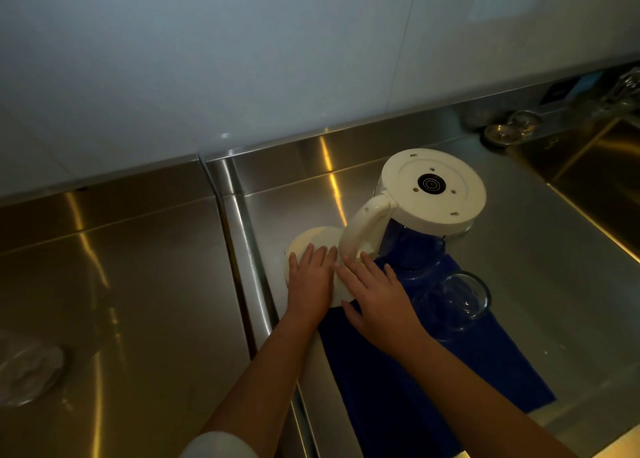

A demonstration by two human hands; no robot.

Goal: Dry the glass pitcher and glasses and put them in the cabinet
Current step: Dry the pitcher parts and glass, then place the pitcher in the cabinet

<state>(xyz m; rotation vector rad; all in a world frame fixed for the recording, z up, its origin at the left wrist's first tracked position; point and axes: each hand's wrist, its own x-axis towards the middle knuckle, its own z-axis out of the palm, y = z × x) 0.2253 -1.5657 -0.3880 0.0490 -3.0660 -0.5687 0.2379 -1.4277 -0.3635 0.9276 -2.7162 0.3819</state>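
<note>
Both palms lie flat with fingers straight, gripping nothing: the left hand [309, 279] and the right hand [379, 296] rest side by side on a round cream plastic lid [318, 237] on the brushed steel counter [526, 249]. Just behind them the glass pitcher with cream base and handle [433, 189] stands upside down on a dark blue cloth [415, 371]. One clear drinking glass [459, 298] sits inverted on that cloth, right of the hands. More blurred glassware [517, 126] stands near the far sink [606, 170].

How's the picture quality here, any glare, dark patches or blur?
Head view: dim overall; warm glare streaks on the steel counter; wide-angle lens bends the counter's back edge; far-right glassware is blurred; the upturned pitcher, left hand and right hand read clearly.
</note>
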